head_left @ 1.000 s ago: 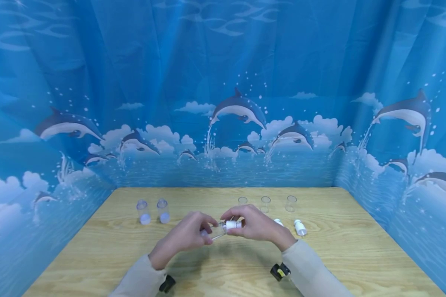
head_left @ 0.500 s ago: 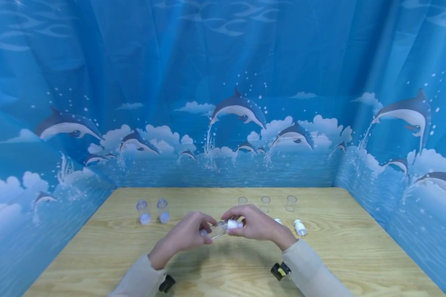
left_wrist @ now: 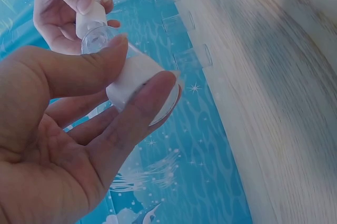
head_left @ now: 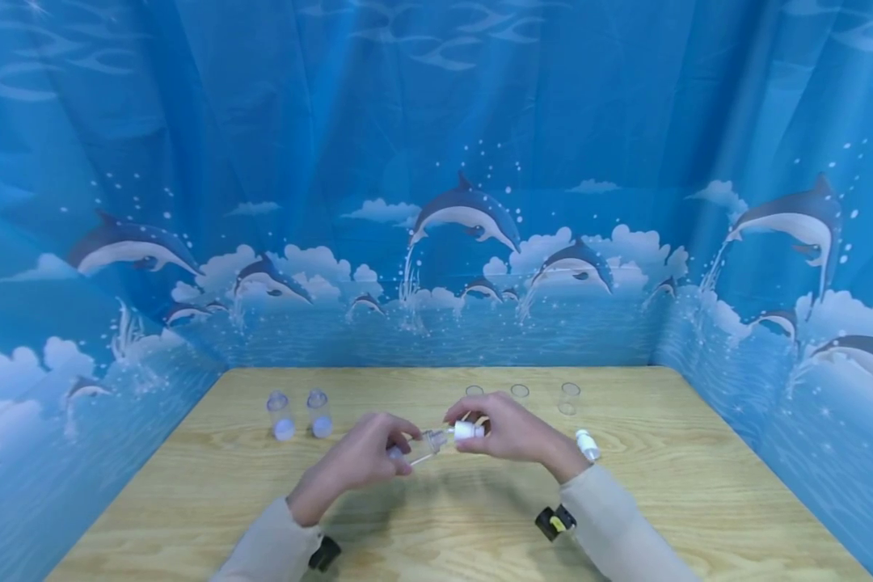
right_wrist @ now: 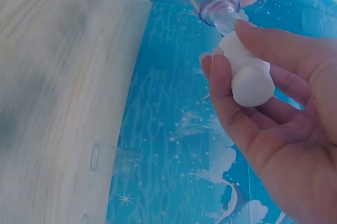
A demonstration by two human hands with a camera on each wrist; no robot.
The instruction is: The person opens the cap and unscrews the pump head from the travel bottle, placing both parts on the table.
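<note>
My left hand grips a clear plastic bottle with a white disc inside its base, tilted so its mouth points toward the right hand. In the right hand, thumb and fingers pinch a white pump head. Its clear lower part sits at the bottle's mouth in the right wrist view, where the pump head and the bottle neck line up. Whether that part is inside the mouth or just before it, I cannot tell. Both things are held above the table.
Two similar clear bottles, a left one and a right one, stand on the wooden table at the left. Clear caps form a row at the back right. Another white pump head lies beyond the right wrist.
My right hand has moved slightly up and right with the pump head, away from the bottle, so a narrow gap shows at the neck. The left hand has barely shifted.
</note>
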